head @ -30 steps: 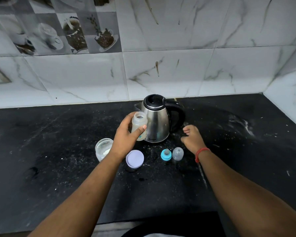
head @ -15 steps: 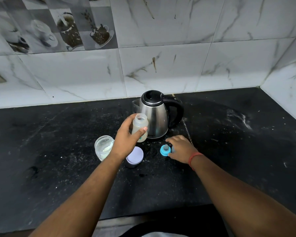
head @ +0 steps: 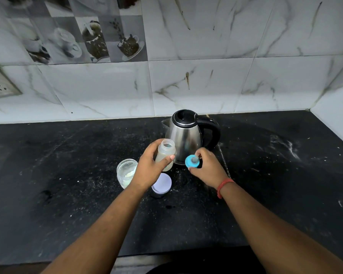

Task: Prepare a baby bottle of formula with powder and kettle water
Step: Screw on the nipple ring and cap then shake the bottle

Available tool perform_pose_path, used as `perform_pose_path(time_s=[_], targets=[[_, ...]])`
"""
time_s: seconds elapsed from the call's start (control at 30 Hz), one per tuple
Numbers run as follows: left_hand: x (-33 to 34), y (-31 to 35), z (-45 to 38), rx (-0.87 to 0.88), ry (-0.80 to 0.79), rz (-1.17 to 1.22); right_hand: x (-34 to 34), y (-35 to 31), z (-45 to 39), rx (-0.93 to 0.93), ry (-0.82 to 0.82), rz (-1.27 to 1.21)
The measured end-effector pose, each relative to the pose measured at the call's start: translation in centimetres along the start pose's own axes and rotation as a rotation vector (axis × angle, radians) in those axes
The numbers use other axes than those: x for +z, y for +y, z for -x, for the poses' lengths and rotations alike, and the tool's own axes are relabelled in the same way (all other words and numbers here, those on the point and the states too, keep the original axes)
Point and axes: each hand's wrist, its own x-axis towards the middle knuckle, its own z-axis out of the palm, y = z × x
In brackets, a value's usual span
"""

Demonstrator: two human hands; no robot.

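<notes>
The work surface is a black stone countertop (head: 265, 194), dusted with pale specks and smears, meeting a marble-pattern tiled wall at the rear and right. A stainless steel kettle (head: 186, 139) with a black lid and handle stands on it near the rear. Nearer the front edge stand an open clear jar (head: 125, 171) containing white powder and, just beside it, a round lid (head: 161, 183).
</notes>
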Motion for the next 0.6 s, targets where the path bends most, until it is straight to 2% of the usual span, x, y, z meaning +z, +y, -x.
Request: perform_pose_path(time_s=[0.1, 0.2, 0.33, 0.47, 0.6], targets=[[0.0, -0.2, 0.0, 0.003, 0.014, -0.005, -2.0, -4.3, -0.6, 0.050, 0.072, -0.278], [-0.1, -0.2, 0.0, -0.011, 0.016, 0.008, -4.1, -7.9, -1.7, -0.030, 0.026, -0.367], [0.0, 0.0, -0.1, -0.011, 0.001, -0.015, -5.7, -11.1, -3.0, -0.170, -0.083, -0.146], [-0.1, 0.4, -0.3, 0.025, 0.007, -0.080, -5.7, -12.2, -3.5, -0.206, -0.251, 0.128], [-0.3, 0.4, -0.5, 0.051, 0.010, -0.093, -5.3, -12.7, -3.5, -0.235, -0.265, 0.143]])
